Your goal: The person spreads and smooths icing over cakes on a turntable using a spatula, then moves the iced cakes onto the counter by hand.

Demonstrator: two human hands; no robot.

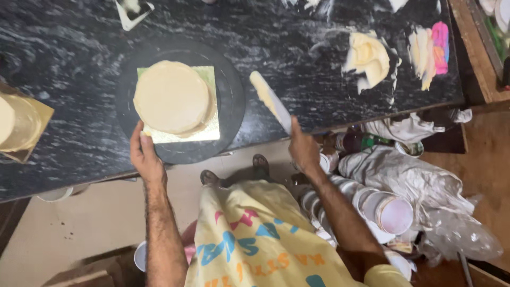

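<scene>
Cake (172, 97), round, coated in pale cream, sits upper left of centre in the frame on a square gold-green board (207, 130), board resting on a dark round turntable (231, 101). Turntable stands on a black marble-look counter (69, 64).

Left hand (144, 154) is at the near rim of the turntable, lower left of the cake, fingers curled narrow w/ thumb touching the board's corner; holds nothing.

Right hand (304, 150), centre-right, is closed round the handle of a palette knife (271, 101); blade points up-left, smeared w/ cream, hovering over the counter just right of the turntable, apart from the cake.

Upper right of frame: a mound of pale cream (369, 56) on the counter, and beside it a smear of white, pink and orange cream (433, 48). Far left edge: a second cake on a gold board (18, 125), partly cut off. Top left: small white square holder (133, 10).

Below the counter at right: stacked white tubs (390, 212), crumpled plastic sheeting (419, 180), a cloth (404, 129). Person wears a yellow apron w/ coloured letters (255, 239); sandalled feet (234, 170) on a tan floor.
</scene>
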